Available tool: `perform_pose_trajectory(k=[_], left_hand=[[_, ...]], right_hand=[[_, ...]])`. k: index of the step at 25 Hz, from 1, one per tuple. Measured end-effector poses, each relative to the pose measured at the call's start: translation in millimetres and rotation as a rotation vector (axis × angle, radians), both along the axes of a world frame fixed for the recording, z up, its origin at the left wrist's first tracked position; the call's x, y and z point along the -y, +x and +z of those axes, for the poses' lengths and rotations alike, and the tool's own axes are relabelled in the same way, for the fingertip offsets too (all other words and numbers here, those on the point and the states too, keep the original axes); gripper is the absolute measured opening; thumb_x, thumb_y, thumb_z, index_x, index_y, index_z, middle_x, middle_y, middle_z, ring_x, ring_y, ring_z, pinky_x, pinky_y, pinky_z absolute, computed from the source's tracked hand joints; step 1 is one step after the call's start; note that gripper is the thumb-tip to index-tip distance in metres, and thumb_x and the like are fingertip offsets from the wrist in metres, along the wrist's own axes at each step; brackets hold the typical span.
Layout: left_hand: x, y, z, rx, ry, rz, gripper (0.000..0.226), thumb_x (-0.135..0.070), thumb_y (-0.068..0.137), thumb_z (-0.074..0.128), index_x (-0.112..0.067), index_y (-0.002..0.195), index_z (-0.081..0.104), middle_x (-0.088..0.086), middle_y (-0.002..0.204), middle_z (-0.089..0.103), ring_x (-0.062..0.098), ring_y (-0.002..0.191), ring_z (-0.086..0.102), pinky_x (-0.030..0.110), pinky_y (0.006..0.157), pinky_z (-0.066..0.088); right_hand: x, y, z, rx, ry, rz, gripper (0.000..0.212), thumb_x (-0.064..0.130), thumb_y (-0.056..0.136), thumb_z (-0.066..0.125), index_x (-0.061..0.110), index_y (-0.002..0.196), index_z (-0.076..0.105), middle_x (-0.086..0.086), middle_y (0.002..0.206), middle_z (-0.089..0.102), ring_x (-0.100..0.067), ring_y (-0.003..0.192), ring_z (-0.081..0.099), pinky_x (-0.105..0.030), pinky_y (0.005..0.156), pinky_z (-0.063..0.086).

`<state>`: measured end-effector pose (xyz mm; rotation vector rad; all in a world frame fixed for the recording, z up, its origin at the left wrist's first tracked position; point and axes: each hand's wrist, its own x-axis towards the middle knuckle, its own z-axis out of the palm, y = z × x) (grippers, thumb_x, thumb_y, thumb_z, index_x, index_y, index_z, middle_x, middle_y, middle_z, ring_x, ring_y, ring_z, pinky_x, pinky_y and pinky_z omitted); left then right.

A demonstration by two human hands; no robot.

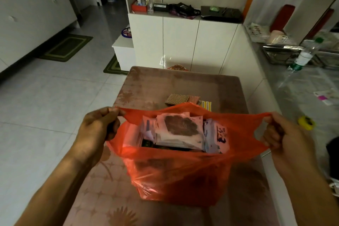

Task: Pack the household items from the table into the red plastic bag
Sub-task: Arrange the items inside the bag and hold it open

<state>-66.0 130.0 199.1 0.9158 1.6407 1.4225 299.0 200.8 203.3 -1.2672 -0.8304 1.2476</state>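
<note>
- Nearest us, the thin red plastic bag [176,176] stands on the brown flower-patterned tabletop [110,194], its mouth pulled wide open.
- Our left hand [97,130], at nine o'clock of the bag, has its fingers curled tight around the left handle loop, stretching it outward.
- Our right hand [288,137], at three o'clock, grips the right handle loop the same way, fingers wrapped round the plastic.
- Inside the bag we see a white flat packet with a dark brown print [180,126] lying on top, tilted.
- Just beside it, toward three o'clock, a white soft pack with blue lettering [219,136] stands against the bag's wall.
- At the nine o'clock side of the opening sits a clear zip pouch [131,136].
- Past the bag, at twelve o'clock, a brown woven-pattern pad [177,98] lies on the table, with an orange-patterned pad [194,98] touching it and a yellow-and-white striped pack [206,105] just beside that, partly hidden by the bag's rim.
- Off at two o'clock, a clear plastic bottle with a green cap [306,54] lies tilted on the grey counter [286,86].
- Furthest out, at twelve o'clock, a white cabinet [181,42] stands against the wall.
</note>
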Motion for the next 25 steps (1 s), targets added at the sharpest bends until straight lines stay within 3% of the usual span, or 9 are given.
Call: perform_pose_trajectory(k=[4, 7, 8, 10, 12, 15, 19, 23, 25], left_hand=[[-3.0, -13.9, -19.8, -0.010, -0.095, -0.002, 0.028, -0.011, 0.096, 0.042, -0.007, 0.088, 0.069, 0.002, 0.048, 0.048, 0.014, 0.042, 0.037, 0.027, 0.047, 0.028], [-11.5, -18.2, -21.4, -0.027, -0.097, 0.008, 0.027, -0.014, 0.096, 0.043, -0.009, 0.090, 0.069, 0.002, 0.049, 0.051, 0.015, 0.041, 0.039, 0.025, 0.045, 0.031], [-13.4, -17.7, -21.3, -0.029, -0.094, 0.000, 0.027, -0.014, 0.096, 0.044, -0.010, 0.091, 0.069, 0.002, 0.050, 0.051, 0.014, 0.041, 0.040, 0.023, 0.044, 0.032], [-15.4, -14.2, -22.5, -0.031, -0.095, -0.044, 0.026, -0.016, 0.097, 0.045, -0.010, 0.091, 0.069, 0.003, 0.052, 0.052, 0.014, 0.042, 0.041, 0.021, 0.042, 0.034], [-16.7, -9.3, -24.5, -0.028, -0.097, -0.089, 0.025, -0.017, 0.097, 0.045, -0.009, 0.092, 0.068, 0.006, 0.054, 0.053, 0.016, 0.044, 0.042, 0.023, 0.044, 0.034], [-19.0, -3.0, -24.3, -0.035, -0.100, -0.129, 0.025, -0.019, 0.097, 0.045, -0.007, 0.093, 0.066, 0.007, 0.055, 0.054, 0.017, 0.046, 0.043, 0.025, 0.047, 0.034], [-18.4, 1.8, -22.4, -0.011, -0.114, -0.172, 0.025, -0.019, 0.098, 0.044, -0.006, 0.092, 0.066, 0.007, 0.056, 0.056, 0.017, 0.046, 0.043, 0.026, 0.045, 0.034], [-13.0, -8.4, -17.8, 0.109, -0.163, -0.209, 0.023, -0.014, 0.097, 0.044, -0.001, 0.093, 0.061, 0.011, 0.057, 0.054, 0.016, 0.041, 0.041, 0.019, 0.035, 0.029], [-8.6, -12.8, -14.3, 0.182, -0.206, -0.253, 0.022, -0.015, 0.096, 0.045, 0.002, 0.094, 0.060, 0.014, 0.059, 0.055, 0.016, 0.040, 0.042, 0.018, 0.034, 0.028]], right_hand=[[-18.3, 11.0, -23.4, 0.173, -0.075, -0.058, 0.026, 0.022, 0.095, 0.053, 0.011, 0.072, 0.058, 0.004, 0.041, 0.038, -0.006, 0.029, 0.029, -0.019, 0.033, 0.025], [-35.9, 14.7, -37.5, 0.400, -0.172, -0.037, 0.018, 0.020, 0.092, 0.058, 0.012, 0.075, 0.057, -0.014, 0.062, 0.048, -0.010, 0.034, 0.038, -0.023, 0.038, 0.032], [-38.2, 14.6, -38.1, 0.529, -0.195, -0.040, 0.011, 0.023, 0.089, 0.060, 0.012, 0.086, 0.060, -0.017, 0.073, 0.054, -0.016, 0.043, 0.047, -0.029, 0.046, 0.041], [-38.1, 10.0, -38.5, 0.903, -0.163, -0.086, 0.035, 0.027, 0.085, 0.060, 0.018, 0.118, 0.054, -0.013, 0.108, 0.062, -0.028, 0.082, 0.061, -0.044, 0.074, 0.051], [-28.3, -19.1, -30.0, 1.119, 0.118, -0.133, 0.049, 0.022, 0.085, 0.057, 0.020, 0.132, 0.044, -0.008, 0.127, 0.053, -0.026, 0.110, 0.053, -0.044, 0.090, 0.046], [-27.3, -90.0, -38.6, 1.199, 0.494, 0.282, 0.034, 0.024, 0.090, 0.049, 0.020, 0.124, 0.055, -0.001, 0.122, 0.057, -0.019, 0.114, 0.049, -0.033, 0.095, 0.040], [-35.7, -129.5, -109.7, 1.255, 0.219, 0.939, 0.066, 0.034, 0.087, 0.063, 0.038, 0.144, 0.032, 0.007, 0.150, 0.036, -0.018, 0.137, 0.035, -0.041, 0.114, 0.029], [-33.5, -94.4, -151.1, 0.971, 0.067, 1.153, 0.075, 0.045, 0.084, 0.066, 0.043, 0.148, 0.026, 0.022, 0.141, 0.030, 0.000, 0.126, 0.037, -0.026, 0.110, 0.032], [-43.8, -68.8, -150.5, 0.778, 0.083, 0.920, 0.058, 0.036, 0.091, 0.062, 0.040, 0.144, 0.038, 0.011, 0.146, 0.042, 0.000, 0.122, 0.049, -0.021, 0.100, 0.044]])
